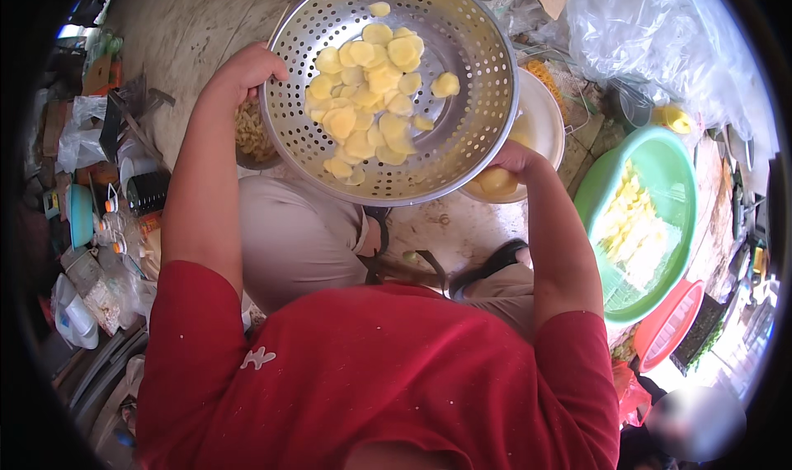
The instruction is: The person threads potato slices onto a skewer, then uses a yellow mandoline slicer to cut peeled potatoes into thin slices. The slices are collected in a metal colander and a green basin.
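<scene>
A large perforated stainless-steel colander [455, 123] is lifted above my knees. Pale yellow round slices, apparently potato [365, 99], lie heaped inside it, and a few sit apart from the heap. My left hand [250, 71] grips the rim on the left, thumb over the edge. Lower on the right side, my right hand [516, 159] holds the rim, its fingers partly hidden beneath. Under that hand is a pale round basin [547, 108] with whole peeled potatoes [497, 181] in it, mostly covered by the colander. A container of small cut pieces [253, 133] shows below my left hand.
To the right stands a green plastic basin [687, 204] with cut yellow pieces, beside a red plastic basket [671, 328]. Clear plastic sheeting [656, 43] is piled at the upper right. Bottles with orange caps [117, 226] and a turquoise bowl [80, 216] crowd the left.
</scene>
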Demonstrator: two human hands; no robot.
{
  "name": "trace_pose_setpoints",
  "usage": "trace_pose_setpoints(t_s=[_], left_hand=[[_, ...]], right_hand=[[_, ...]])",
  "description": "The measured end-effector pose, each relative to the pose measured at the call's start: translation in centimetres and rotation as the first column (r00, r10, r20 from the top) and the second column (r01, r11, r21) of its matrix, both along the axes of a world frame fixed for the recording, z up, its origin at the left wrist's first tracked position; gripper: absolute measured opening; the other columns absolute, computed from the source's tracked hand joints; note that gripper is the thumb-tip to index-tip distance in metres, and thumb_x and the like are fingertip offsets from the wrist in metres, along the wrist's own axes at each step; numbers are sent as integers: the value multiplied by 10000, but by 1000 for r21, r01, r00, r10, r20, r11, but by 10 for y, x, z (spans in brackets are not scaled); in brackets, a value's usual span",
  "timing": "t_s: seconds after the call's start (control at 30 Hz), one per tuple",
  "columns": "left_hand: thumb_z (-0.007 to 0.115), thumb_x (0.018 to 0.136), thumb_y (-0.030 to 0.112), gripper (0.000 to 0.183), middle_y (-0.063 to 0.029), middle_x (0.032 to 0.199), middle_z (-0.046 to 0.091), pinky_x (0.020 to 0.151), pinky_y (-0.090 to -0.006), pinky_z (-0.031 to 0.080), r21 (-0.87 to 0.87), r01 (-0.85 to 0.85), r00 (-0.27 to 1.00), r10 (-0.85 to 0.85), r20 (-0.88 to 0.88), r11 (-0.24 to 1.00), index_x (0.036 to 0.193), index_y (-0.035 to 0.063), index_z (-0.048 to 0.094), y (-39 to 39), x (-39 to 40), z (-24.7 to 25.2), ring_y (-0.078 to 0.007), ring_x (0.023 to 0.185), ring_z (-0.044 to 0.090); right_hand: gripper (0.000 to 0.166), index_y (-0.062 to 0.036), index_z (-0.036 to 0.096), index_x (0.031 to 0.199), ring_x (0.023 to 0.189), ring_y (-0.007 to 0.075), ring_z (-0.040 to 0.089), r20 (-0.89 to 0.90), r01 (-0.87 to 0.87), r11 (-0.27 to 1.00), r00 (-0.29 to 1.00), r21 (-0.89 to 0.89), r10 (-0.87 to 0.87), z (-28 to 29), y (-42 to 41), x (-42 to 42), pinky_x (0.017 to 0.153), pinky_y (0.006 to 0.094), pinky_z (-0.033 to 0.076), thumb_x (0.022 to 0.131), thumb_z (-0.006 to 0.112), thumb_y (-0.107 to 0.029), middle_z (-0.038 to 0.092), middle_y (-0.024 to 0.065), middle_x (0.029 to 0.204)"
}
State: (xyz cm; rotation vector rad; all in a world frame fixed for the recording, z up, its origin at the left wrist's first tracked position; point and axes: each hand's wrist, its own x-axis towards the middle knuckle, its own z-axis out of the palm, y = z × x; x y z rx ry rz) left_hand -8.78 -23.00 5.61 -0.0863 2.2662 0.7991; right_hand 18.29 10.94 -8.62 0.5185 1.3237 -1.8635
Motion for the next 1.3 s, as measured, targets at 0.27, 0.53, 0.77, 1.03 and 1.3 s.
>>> trace_pose_setpoints(t_s=[0.27, 0.53, 0.77, 1.03, 1.3], left_hand=[[604, 646, 65, 104, -36, 637, 551, 387, -274, 279, -61, 49, 997, -52, -51, 997, 747, 41, 612, 3, 1, -1, -104, 446, 408], [614, 642, 69, 166, -39, 666, 548, 411, -282, 282, -76, 86, 993, -92, -78, 993, 804, 31, 605, 10, 4, 9, -113, 489, 421], [602, 607, 59, 234, -5, 632, 531, 375, -262, 234, -83, 113, 987, -122, -109, 990, 842, 54, 599, 14, 9, 12, -80, 439, 395], [614, 638, 74, 90, -44, 618, 538, 399, -282, 285, -76, 115, 988, -122, -96, 990, 707, 22, 589, 12, 4, 0, -116, 459, 411], [586, 644, 36, 226, -20, 658, 567, 355, -239, 354, 12, 41, 999, -40, -30, 999, 870, 43, 596, 1, -6, -11, -94, 451, 490]], right_hand=[[515, 23, 513, 1216, 843, 274, 678, -29, 507, 854, 858, -115, -513, 40, 43, 16, 690, 399, 581, 785, 716, -174, 664, 148, 993], [556, -4, 457, 1285, 976, 331, 640, -210, 628, 750, 721, -207, -661, 125, 52, 0, 710, 414, 564, 809, 680, -186, 604, 173, 1129], [542, -25, 545, 1214, 872, 196, 623, -537, 594, 745, 752, 304, -382, 140, -17, -53, 721, 324, 526, 757, 768, -210, 626, 93, 1015], [461, -4, 620, 1136, 865, 202, 646, -609, 601, 525, 771, 602, -184, 117, -18, -54, 794, 318, 509, 793, 700, -302, 677, 104, 958], [359, -24, 671, 1053, 793, 184, 650, -278, 461, 636, 886, 619, -372, 60, 32, -36, 713, 320, 520, 808, 650, -285, 681, 84, 900]])
